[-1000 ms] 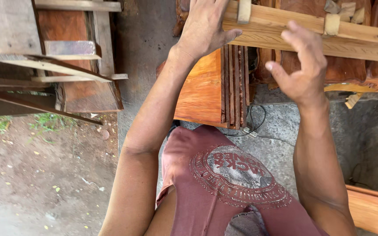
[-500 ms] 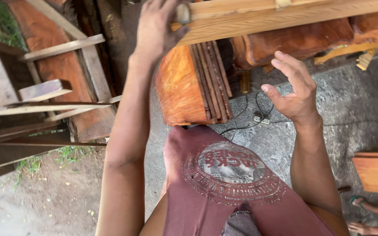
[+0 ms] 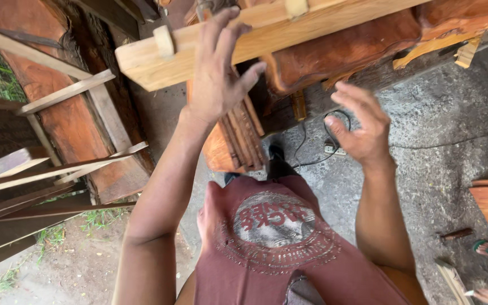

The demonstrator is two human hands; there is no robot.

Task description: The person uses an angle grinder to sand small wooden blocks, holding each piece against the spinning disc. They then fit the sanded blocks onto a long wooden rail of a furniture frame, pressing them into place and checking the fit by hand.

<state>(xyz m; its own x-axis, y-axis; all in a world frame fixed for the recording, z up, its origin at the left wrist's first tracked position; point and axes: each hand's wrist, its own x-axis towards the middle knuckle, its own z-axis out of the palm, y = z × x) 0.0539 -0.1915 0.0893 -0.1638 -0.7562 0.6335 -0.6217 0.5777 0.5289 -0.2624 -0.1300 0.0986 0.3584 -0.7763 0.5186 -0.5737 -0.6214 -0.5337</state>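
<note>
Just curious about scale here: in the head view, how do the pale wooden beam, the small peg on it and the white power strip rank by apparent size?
1. Pale wooden beam, by far.
2. Small peg and white power strip: similar, and the peg is nearer the camera, so unranked.

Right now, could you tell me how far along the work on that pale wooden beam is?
Done: pale wooden beam carries small wooden blocks. In hand: left hand spread against the beam; right hand open just below, holding nothing. Left: stacked reddish slats lie untouched.

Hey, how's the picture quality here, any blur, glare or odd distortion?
Head view: soft, even daylight with no glare; the left hand on the pale wooden beam and the raised right hand look slightly motion-blurred; wide-angle stretch toward the edges; the grey concrete floor stays fairly sharp.
</note>
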